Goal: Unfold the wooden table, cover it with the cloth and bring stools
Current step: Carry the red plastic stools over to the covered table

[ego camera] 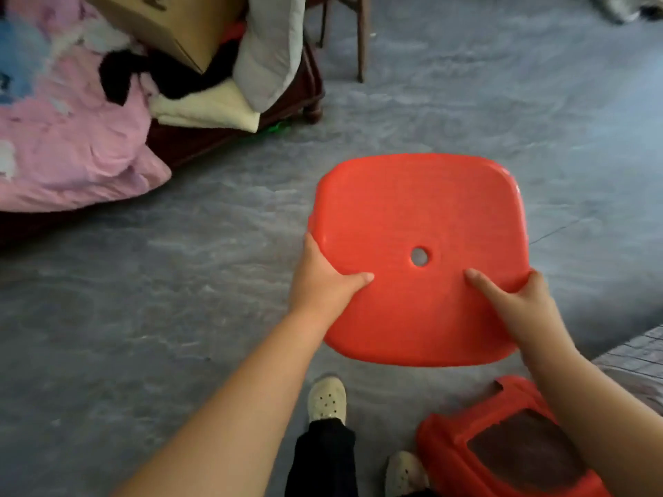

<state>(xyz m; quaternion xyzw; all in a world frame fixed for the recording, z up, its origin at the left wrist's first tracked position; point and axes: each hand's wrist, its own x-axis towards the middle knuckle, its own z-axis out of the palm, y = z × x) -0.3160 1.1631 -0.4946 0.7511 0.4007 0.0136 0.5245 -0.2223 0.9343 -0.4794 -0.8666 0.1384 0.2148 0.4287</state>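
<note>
Stool (pixel 419 209) seat-up, just far of both hands; left hand (pixel 324 281) grasps left rim, right hand (pixel 516 299) grasps right rim, equally near.

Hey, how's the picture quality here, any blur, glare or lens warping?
Head view: dim, even light, no hard shadows; small glare spots on the far right rim of the red stool; pink bedding at upper left looks smeared; the left hand and right hand gripping the stool are fairly sharp; wide-angle stretching toward the edges.

Stool (pixel 419 217) between left hand (pixel 323 281) and right hand (pixel 516 299); second stool (pixel 448 446) lower right; bedding pile (pixel 71 138) upper left.
</note>
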